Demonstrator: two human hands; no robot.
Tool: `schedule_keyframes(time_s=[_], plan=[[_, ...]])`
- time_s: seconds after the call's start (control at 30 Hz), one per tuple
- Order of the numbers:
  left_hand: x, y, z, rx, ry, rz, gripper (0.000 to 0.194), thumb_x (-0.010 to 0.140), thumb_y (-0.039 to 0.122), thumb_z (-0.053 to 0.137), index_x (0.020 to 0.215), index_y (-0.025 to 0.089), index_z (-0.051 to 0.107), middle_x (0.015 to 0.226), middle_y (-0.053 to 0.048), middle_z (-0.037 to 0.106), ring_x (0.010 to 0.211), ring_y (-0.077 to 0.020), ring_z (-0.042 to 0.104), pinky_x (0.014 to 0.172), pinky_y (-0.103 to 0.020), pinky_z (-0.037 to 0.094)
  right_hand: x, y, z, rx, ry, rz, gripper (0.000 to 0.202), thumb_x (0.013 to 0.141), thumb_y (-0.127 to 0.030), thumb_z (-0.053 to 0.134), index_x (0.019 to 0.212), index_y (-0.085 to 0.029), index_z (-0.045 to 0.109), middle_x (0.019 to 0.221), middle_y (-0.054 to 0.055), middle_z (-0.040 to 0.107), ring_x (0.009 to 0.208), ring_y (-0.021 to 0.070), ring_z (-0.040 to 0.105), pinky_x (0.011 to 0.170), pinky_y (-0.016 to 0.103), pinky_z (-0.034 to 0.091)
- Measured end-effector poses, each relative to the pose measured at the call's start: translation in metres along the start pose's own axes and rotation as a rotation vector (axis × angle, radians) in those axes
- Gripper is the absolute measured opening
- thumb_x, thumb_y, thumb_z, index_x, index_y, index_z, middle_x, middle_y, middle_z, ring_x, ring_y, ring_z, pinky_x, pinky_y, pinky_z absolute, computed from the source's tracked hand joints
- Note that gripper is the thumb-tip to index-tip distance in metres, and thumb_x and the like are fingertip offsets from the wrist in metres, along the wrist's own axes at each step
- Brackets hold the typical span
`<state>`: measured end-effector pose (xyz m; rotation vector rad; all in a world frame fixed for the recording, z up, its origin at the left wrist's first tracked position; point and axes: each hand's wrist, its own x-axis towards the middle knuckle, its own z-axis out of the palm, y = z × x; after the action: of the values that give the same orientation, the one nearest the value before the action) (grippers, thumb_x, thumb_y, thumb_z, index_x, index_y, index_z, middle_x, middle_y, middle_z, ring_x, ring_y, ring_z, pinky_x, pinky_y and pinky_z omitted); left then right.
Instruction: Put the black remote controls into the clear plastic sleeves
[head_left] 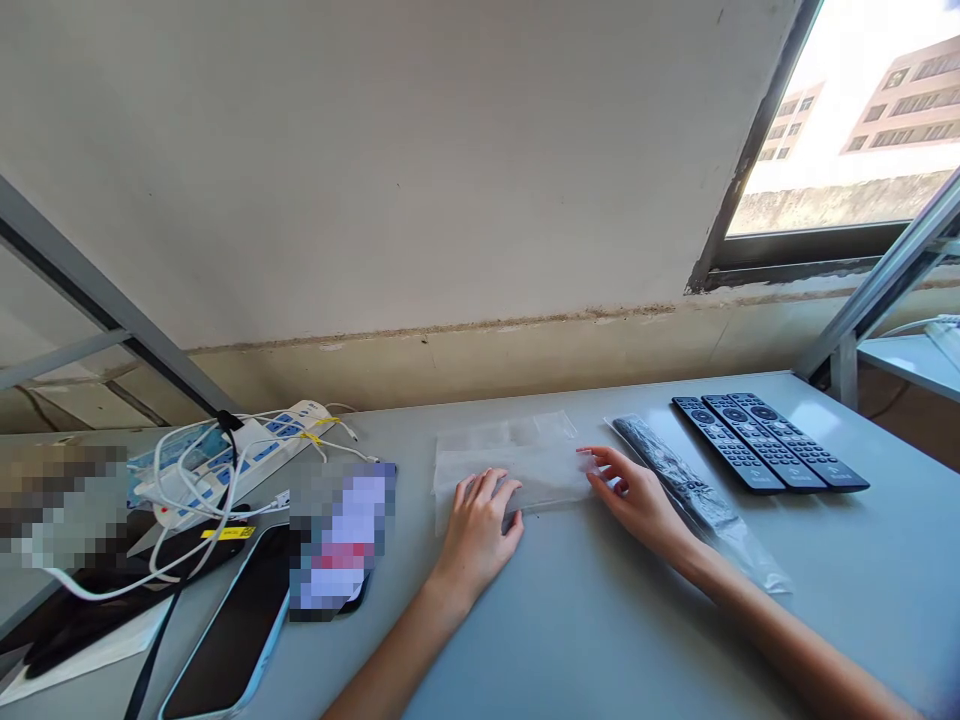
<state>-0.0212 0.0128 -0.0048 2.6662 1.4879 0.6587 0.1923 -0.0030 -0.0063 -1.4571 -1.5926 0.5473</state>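
Note:
Several clear plastic bags [525, 455] lie flat and overlapping in the middle of the table. My left hand [480, 525] rests on their lower left part, fingers spread and pressing lightly on the film. At the bags' right edge is my right hand [637, 500], its thumb and forefinger apart, the fingertips touching or just beside the film. Beyond my right wrist lies a black remote control in a clear plastic bag [660, 455], partly hidden by my forearm. Farther right, three black remote controls [765, 440] lie side by side, unwrapped, with their buttons facing up.
On the left, a white power strip [262, 440] sits under tangled white cables [225, 500]. Nearer me lie a dark-screened phone [240, 620] in a light blue case and a phone with a lit, blurred screen [349, 530]. A wall [420, 200] stands behind the table.

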Motion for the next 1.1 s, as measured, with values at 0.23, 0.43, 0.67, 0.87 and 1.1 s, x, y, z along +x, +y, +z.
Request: schedule_keyframes(time_s=[0.23,0.43,0.67,0.87,1.1], plan=[[-0.001,-0.002,0.004,0.052,-0.059,0.0,0.033,0.08,0.012,0.049,0.107,0.024,0.064,0.114,-0.004,0.064,0.11,-0.0228,0.057,0.095,-0.041,0.046,0.002,0.009,0.005,0.073,0.08,0.024,0.038,0.077,-0.048,0.052,0.099,-0.02,0.065,0.09,0.008,0.065,0.067,0.0157,0.061,0.051,0.028,0.051],[-0.002,-0.007,0.006,0.099,0.063,0.031,0.038,0.08,0.005,0.043,0.102,0.025,0.068,0.111,-0.004,0.066,0.105,-0.0217,0.06,0.095,-0.042,0.046,0.003,-0.002,-0.002,-0.073,0.16,0.01,0.04,0.077,-0.057,0.049,0.074,-0.022,0.068,0.083,0.007,0.067,0.056,0.0151,0.057,0.046,0.029,0.045],[-0.004,-0.011,0.008,0.124,0.107,0.043,0.044,0.078,-0.001,0.044,0.102,0.028,0.068,0.113,-0.003,0.065,0.109,-0.0224,0.058,0.096,-0.045,0.045,0.0,-0.01,-0.007,-0.308,0.126,0.12,0.031,0.074,-0.052,0.053,0.063,-0.027,0.066,0.06,0.0,0.067,0.045,0.0144,0.054,0.043,0.027,0.036],[-0.003,-0.009,0.008,0.13,0.064,0.023,0.041,0.077,0.001,0.048,0.1,0.028,0.07,0.112,-0.004,0.065,0.103,-0.0225,0.06,0.095,-0.045,0.045,0.0,-0.007,-0.006,-0.317,0.122,0.093,0.032,0.075,-0.053,0.051,0.064,-0.028,0.066,0.055,0.0,0.063,0.042,0.0139,0.052,0.042,0.026,0.035],[-0.002,-0.006,0.006,0.083,-0.008,-0.026,0.031,0.08,0.011,0.053,0.102,0.026,0.069,0.11,-0.005,0.066,0.107,-0.0247,0.059,0.09,-0.04,0.05,0.002,-0.004,-0.005,-0.004,-0.075,0.182,0.033,0.071,-0.049,0.051,0.08,-0.021,0.065,0.066,0.003,0.066,0.043,0.0139,0.054,0.045,0.027,0.041]])
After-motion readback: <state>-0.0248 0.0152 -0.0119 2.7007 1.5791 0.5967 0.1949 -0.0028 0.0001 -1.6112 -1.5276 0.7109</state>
